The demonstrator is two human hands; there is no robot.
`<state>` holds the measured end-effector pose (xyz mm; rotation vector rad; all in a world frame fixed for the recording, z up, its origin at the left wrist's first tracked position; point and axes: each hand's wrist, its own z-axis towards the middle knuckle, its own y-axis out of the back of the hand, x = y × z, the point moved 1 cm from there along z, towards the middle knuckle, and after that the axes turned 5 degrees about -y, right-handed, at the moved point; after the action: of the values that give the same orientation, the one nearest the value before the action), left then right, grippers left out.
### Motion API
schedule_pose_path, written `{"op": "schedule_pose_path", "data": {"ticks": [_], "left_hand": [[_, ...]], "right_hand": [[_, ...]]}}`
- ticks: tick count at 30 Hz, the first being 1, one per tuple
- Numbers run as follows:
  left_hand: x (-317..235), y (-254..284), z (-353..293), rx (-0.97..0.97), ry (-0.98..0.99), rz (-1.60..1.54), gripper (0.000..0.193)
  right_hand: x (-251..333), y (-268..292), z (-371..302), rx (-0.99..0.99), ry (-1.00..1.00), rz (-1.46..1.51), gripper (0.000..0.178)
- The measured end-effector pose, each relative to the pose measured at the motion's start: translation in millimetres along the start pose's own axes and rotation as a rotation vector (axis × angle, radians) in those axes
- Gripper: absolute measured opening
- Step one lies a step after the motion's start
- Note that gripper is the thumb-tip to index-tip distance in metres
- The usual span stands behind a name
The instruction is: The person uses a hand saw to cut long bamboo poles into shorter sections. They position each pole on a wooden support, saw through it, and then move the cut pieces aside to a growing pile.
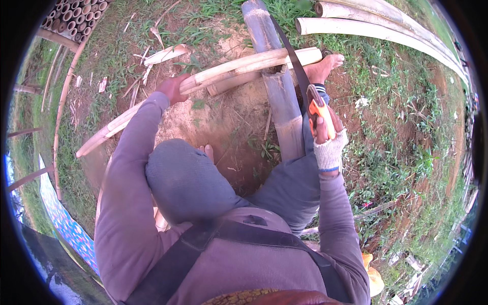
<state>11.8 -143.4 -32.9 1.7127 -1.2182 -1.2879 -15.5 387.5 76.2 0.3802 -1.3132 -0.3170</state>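
Observation:
My left hand [174,89] is closed around a long pale bamboo pole [234,68], which slants from the lower left up to the right. In my right hand [327,133], which wears a white knitted glove, is the orange handle of a handsaw [296,63]. Its dark blade lies across the bamboo pole close to the right end. Under the pole runs a thick grey bamboo log [282,104], pointing away from me. A shorter bamboo piece [234,84] shows just below the pole. My bare foot [324,67] is beside the pole's right end.
Several long bamboo poles [366,30] lie at the far right. Cut bamboo ends [73,20] are stacked at the far left. A split bamboo scrap [166,55] and sawdust lie on the dirt. Grass [391,132] covers the right side; a blue patterned sheet [66,218] hangs at left.

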Motion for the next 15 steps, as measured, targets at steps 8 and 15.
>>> {"op": "schedule_pose_path", "data": {"ticks": [8, 15], "left_hand": [[-2, -1, -10, 0.022, 0.028, 0.040, 0.089], [-5, 2, -6, -0.008, -0.090, 0.092, 0.081]], "right_hand": [[-21, 31, -41, 0.051, -0.066, -0.022, 0.044], [-21, -17, 7, -0.029, -0.050, 0.118, 0.039]]}}
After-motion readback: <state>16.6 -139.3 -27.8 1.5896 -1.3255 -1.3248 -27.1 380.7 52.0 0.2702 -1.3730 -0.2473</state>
